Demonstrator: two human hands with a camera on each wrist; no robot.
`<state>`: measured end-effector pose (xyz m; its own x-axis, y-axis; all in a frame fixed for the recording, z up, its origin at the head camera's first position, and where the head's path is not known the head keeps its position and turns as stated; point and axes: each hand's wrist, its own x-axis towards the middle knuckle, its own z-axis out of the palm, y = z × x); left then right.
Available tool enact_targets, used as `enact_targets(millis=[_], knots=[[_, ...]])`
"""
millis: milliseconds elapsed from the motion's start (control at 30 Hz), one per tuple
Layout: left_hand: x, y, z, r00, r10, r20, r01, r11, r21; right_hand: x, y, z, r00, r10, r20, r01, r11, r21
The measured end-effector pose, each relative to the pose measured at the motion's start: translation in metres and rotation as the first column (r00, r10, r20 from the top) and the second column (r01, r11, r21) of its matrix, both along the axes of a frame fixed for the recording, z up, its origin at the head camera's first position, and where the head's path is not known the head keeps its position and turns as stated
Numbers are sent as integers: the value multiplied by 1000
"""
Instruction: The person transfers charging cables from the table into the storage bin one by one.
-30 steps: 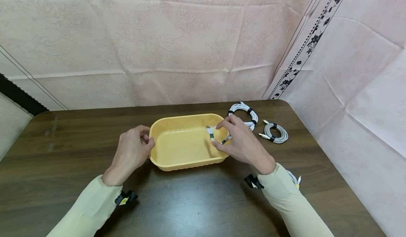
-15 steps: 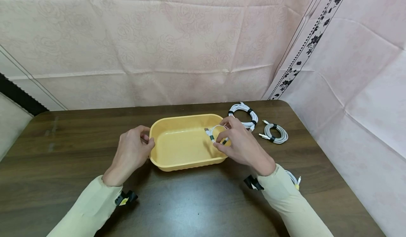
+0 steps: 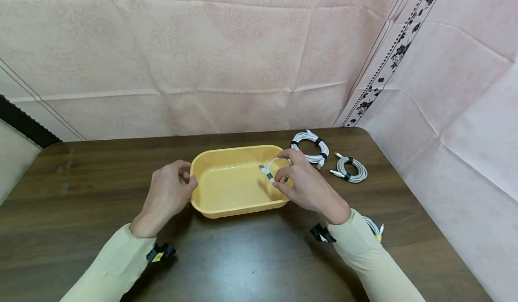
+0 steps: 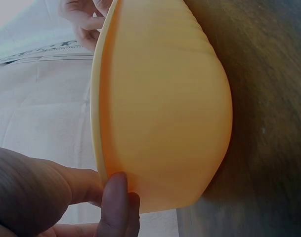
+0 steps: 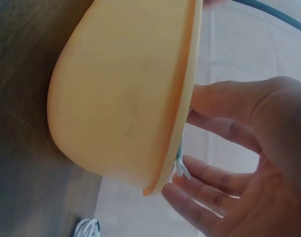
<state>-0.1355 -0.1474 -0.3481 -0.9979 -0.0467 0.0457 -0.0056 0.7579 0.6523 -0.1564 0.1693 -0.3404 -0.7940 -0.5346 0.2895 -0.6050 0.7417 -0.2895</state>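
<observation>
A yellow plastic tub (image 3: 226, 187) stands on the table. My left hand (image 3: 167, 196) pinches its left rim, and in the left wrist view the thumb and a finger grip the tub's rim (image 4: 97, 113) from both sides. Over the tub's right end, my right hand (image 3: 310, 185) holds a small coiled white cable (image 3: 267, 170) with dark green ties. A USB plug on the coil points left, over the inside of the tub. Seen from the right wrist, the tub wall (image 5: 120, 94) hides most of the coil; only white loops (image 5: 182, 168) show by the fingers.
A larger white cable coil (image 3: 301, 136) with black ties lies behind the right hand. To its right is a grey-white coil (image 3: 356, 176). Another coil (image 3: 371, 225) is partly hidden by the right sleeve. Patterned cloth (image 3: 202, 68) hangs behind the brown table (image 3: 101, 176).
My right hand has shifted slightly left, and its fingers have closed in on the coil. The USB plug has swung a little to the left. My left hand has stayed put.
</observation>
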Motion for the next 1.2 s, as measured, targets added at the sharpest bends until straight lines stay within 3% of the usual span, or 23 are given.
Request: enact_targets(millis=[1200], knots=[[0, 1, 1, 1000, 2, 11, -2, 1000, -1, 2, -9, -4, 999, 22, 47, -24, 999, 46]])
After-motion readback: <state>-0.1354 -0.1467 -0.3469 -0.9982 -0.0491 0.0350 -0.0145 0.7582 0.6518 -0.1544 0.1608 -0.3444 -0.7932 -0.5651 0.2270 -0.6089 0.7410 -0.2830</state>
